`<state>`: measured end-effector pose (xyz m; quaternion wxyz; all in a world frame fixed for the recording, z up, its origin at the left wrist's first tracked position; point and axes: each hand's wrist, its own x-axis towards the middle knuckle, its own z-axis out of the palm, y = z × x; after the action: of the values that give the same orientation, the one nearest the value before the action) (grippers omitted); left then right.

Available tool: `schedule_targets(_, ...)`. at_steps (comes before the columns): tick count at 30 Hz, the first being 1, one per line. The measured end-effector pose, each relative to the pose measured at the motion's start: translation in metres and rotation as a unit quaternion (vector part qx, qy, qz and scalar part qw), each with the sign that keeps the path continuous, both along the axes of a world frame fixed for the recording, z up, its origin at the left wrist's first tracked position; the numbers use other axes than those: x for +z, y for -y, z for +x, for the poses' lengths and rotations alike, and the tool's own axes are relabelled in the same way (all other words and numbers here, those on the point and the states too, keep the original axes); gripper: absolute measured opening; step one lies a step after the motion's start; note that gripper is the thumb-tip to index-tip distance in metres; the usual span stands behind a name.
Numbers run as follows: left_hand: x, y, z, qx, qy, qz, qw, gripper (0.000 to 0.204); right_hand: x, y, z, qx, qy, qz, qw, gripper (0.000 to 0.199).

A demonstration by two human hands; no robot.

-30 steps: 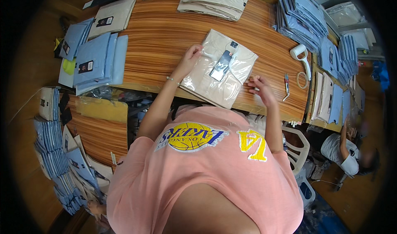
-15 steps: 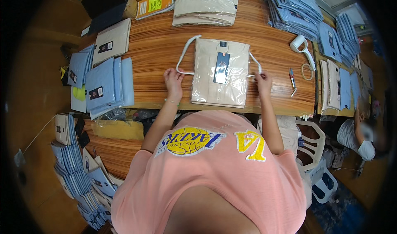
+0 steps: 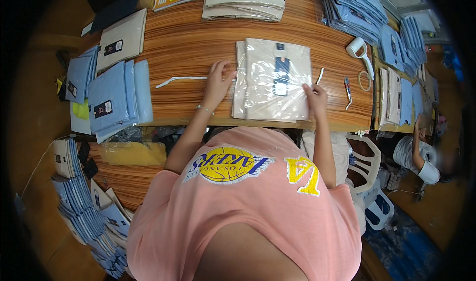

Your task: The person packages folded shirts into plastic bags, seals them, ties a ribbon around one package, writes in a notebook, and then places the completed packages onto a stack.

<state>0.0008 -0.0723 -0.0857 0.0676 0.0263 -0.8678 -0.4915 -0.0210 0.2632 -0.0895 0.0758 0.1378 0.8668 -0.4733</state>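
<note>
Two beige folded shirts in clear plastic lie stacked in front of me. The upper packaged shirt (image 3: 297,102) has a dark tag and sits shifted to the right, so the left margin of the lower packaged shirt (image 3: 239,102) shows. My right hand (image 3: 317,100) pinches the upper one's right edge, thumb on top. My left hand (image 3: 219,85), fingers apart, is close beside the lower one's left edge; whether its fingertips touch the plastic I cannot tell. A white strip (image 3: 181,78) runs beneath the pair, its middle hidden, and its other end sticks out at the right.
Packaged blue shirts (image 3: 111,95) and a beige one (image 3: 121,38) lie at the left. More beige packages (image 3: 243,10) are at the back, with blue piles (image 3: 354,18) far right. A white handheld device (image 3: 362,55), tape ring (image 3: 365,81) and small cutter-like tool (image 3: 348,92) lie right. Another person (image 3: 421,157) is far right.
Both hands have let go of the white strip, which now lies flatter. My right hand has moved onto the upper package, now shifted right over the lower one. My left hand came inward.
</note>
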Motion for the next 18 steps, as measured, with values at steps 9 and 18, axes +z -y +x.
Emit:
schedule_targets(9,-0.01,-0.01,-0.011,-0.06,0.129,0.042,0.989,0.048,0.077,-0.09,0.023,-0.041,0.155,-0.283,0.946,0.048)
schedule_targets(18,-0.023,-0.004,-0.016,-0.065,0.114,0.067,0.989,0.043,0.158,-0.104,0.034,-0.065,0.019,-0.126,0.99,0.046)
